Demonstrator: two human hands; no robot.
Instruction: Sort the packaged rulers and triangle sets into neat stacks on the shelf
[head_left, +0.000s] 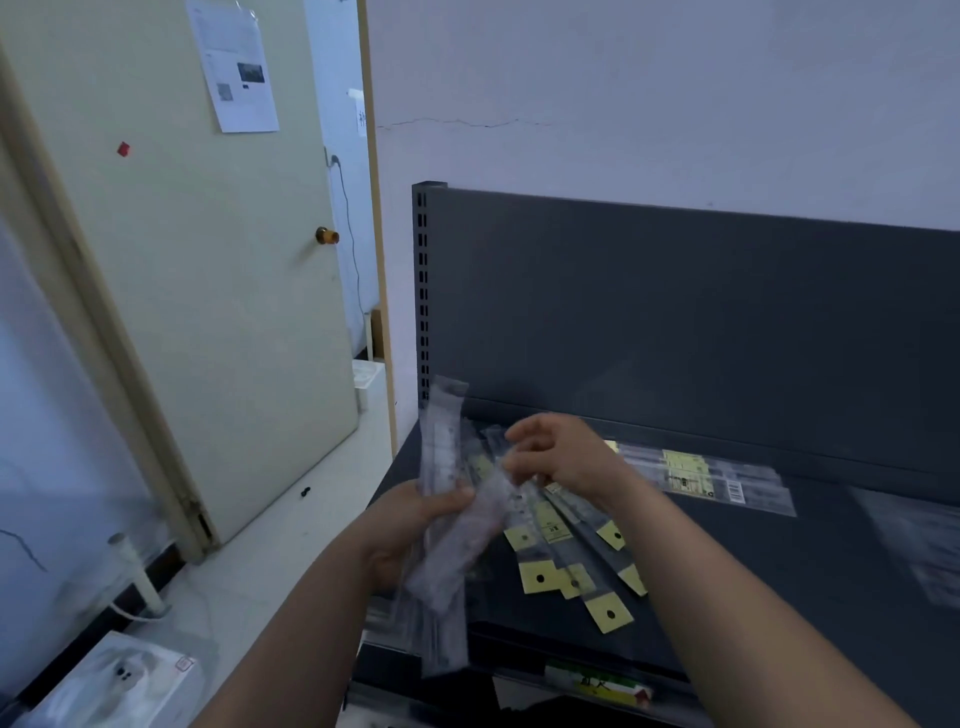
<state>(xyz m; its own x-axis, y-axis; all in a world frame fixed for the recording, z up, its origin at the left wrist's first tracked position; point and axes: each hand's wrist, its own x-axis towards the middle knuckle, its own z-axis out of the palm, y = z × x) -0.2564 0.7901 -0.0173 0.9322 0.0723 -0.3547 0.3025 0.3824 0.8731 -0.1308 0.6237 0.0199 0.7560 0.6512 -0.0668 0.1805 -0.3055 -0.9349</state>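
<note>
My left hand (415, 525) grips a bundle of packaged rulers (441, 519) in clear sleeves, held nearly upright over the left end of the dark shelf (779, 571). My right hand (561, 457) pinches the top of one tilted ruler package (462, 551) that leans against the bundle. Several ruler packages with yellow hang tabs (571, 566) lie fanned out on the shelf below my hands. A flat stack of clear packages with a yellow label (701, 475) rests along the shelf's back.
More clear packages (924, 545) lie at the shelf's right end. The shelf's dark back panel (675, 322) rises behind. A pale door (208, 291) stands to the left, with a white box (119, 686) on the floor. A lower shelf holds a coloured package (602, 680).
</note>
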